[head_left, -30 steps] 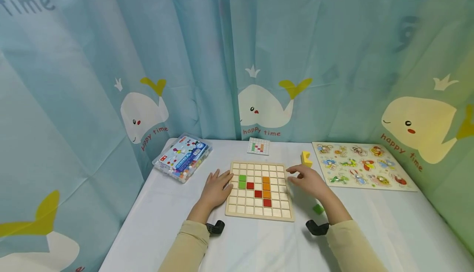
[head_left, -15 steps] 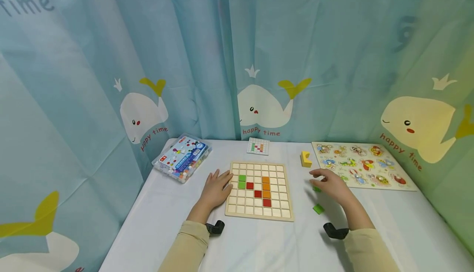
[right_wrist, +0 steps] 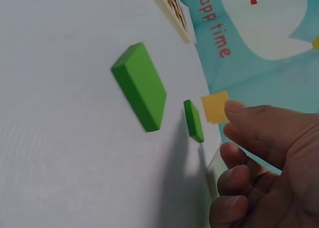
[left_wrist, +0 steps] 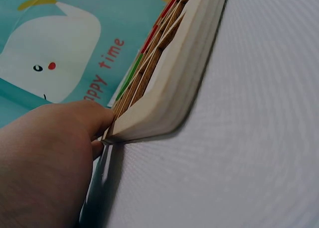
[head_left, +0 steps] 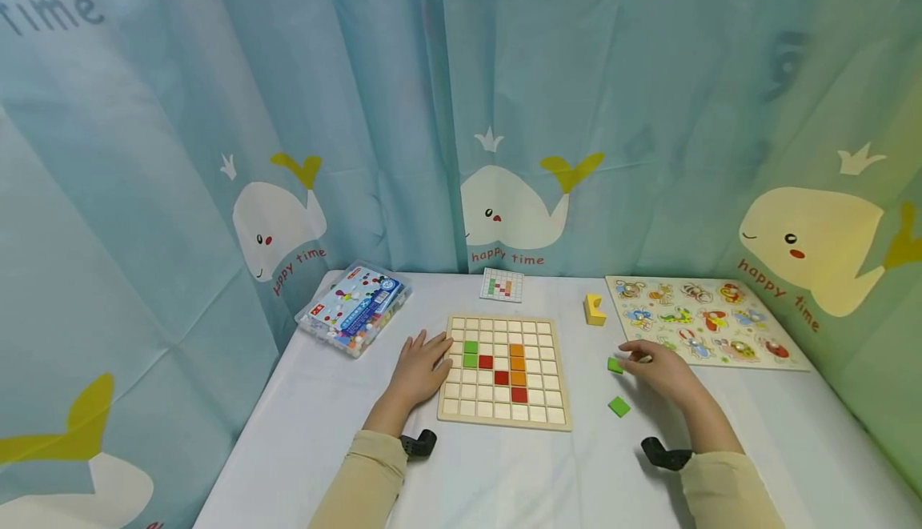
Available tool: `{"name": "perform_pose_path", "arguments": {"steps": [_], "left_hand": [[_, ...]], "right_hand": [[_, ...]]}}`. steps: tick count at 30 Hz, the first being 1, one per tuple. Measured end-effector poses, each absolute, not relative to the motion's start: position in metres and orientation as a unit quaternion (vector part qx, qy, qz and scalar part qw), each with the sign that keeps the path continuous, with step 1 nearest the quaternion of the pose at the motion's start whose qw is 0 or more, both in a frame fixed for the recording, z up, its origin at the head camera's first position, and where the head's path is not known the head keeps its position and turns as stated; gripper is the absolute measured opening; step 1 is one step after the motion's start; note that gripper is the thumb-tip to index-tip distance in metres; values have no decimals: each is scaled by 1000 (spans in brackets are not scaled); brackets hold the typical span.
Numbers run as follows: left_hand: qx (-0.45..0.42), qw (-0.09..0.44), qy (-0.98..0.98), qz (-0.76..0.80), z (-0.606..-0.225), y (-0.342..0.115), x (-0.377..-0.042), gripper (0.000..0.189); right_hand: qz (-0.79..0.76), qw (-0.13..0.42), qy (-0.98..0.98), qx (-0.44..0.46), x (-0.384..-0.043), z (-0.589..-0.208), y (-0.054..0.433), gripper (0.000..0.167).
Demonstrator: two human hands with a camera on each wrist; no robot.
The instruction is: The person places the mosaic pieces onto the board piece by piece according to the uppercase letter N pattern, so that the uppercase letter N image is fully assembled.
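My left hand (head_left: 420, 369) lies at the left edge of a wooden grid board (head_left: 479, 413), fingers extended, with the thumb touching its rim in the left wrist view. Set in the grid are two green tiles, several red tiles (head_left: 501, 378) and several orange tiles (head_left: 518, 364). To the board's right, my right hand (head_left: 659, 369) hovers with its fingertips beside a green square tile (head_left: 615, 365). Its fingers are loosely bent, and nothing shows between thumb and forefinger in the right wrist view. A second green tile (right_wrist: 140, 88) lies on the white table closer to me.
Behind the board lies a small pattern card (head_left: 502, 284). A notched yellow block (head_left: 595, 310) stands at the back right, beside an insect puzzle board (head_left: 709, 325). At the left back is a clear plastic box (head_left: 354, 307) of colourful pieces. Whale-print curtains (head_left: 533, 113) enclose the table.
My right hand has moved right, from the grid board's right edge to the far green tile, which has come into sight. The left hand and board have stayed put.
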State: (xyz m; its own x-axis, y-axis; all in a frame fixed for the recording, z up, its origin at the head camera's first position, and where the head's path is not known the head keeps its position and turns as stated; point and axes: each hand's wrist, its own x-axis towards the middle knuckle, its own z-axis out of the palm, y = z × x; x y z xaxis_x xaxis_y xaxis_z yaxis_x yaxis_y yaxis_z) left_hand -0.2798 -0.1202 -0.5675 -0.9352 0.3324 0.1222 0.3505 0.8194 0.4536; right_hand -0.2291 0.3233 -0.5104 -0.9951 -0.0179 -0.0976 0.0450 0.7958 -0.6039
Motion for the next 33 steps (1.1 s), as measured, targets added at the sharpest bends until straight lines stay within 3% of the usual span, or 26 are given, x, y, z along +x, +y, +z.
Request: {"name": "perform_pose_path", "arguments": {"steps": [33], "left_hand": [[-177,21,-954,-242,-568,-120,-279,48]], "right_hand": [[-335,72,939,40,-235,-524,324,32]]}}
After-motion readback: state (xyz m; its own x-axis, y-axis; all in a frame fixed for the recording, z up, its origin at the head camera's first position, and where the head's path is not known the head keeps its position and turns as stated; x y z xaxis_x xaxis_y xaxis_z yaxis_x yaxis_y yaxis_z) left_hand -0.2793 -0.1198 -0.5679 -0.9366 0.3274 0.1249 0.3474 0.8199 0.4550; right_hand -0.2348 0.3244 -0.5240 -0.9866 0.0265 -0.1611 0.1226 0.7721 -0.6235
